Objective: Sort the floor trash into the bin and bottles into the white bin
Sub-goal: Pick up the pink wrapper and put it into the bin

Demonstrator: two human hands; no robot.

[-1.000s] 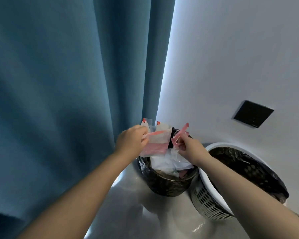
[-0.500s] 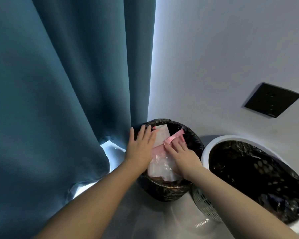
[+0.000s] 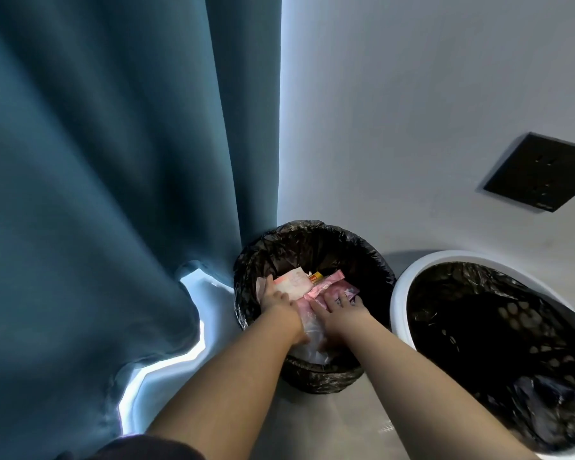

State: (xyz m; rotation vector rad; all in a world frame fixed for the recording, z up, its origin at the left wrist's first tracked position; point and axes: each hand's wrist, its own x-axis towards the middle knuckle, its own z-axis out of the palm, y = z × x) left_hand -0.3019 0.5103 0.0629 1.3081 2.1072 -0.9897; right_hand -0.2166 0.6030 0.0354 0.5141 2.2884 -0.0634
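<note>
Since the earlier frames both hands have sunk from above the rim down into the dark bin (image 3: 312, 229), taking the bundle of wrappers with them. The left hand (image 3: 275, 298) lies on the white-and-pink wrapper (image 3: 294, 283) at the curtain side of the dark bin's inside. The right hand (image 3: 341, 307) presses the pink wrappers (image 3: 327, 283) at the side nearer the white bin (image 3: 399, 293). Neither grip is clenched: the fingers look spread and fairly straight, pushing down rather than grasping, though paper partly hides the left fingertips. A clear plastic bag (image 3: 309, 332) is squashed between the two wrists, against the dark bin's near wall.

The white bin stands just beside the dark bin, to its right, and has a black liner. Its inside is too dark to tell whether any bottles lie there. The blue curtain (image 3: 113, 177) hangs against the dark bin's left side.

By my reading this load of trash has reached its place, and for it only lifting the hands away remains. Only a small strip of floor (image 3: 346, 423) in front of the dark bin is in view, so how much litter or how many bottles are left to sort cannot be judged.
</note>
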